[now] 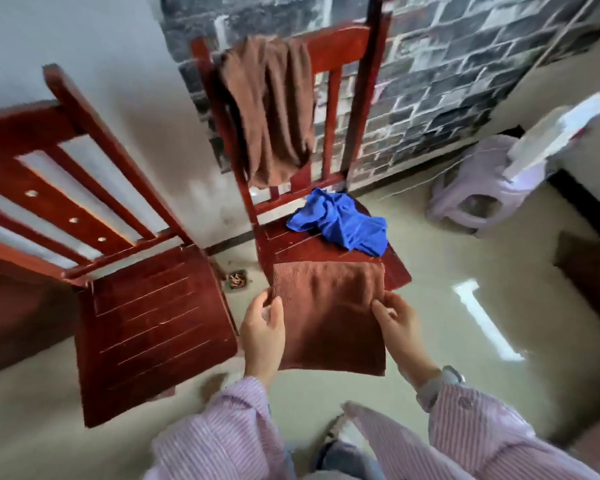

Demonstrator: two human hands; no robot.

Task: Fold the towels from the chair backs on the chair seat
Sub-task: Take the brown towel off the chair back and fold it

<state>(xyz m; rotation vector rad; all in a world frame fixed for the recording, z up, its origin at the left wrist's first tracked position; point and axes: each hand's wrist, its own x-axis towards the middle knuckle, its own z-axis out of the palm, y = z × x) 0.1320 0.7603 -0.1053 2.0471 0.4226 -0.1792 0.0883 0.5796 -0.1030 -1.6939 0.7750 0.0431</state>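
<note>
I hold the folded brown towel (329,313) over the front edge of the right-hand chair seat (291,247), its far end resting on the wood, its near end hanging towards me. My left hand (262,327) pinches its left edge, my right hand (400,323) its right edge, both fingers curled on cloth. Its long axis runs away from me, so I judge the next fold goes front to back. Behind it lies the crumpled blue towel (343,225); another brown towel (274,109) hangs on the chair back.
</note>
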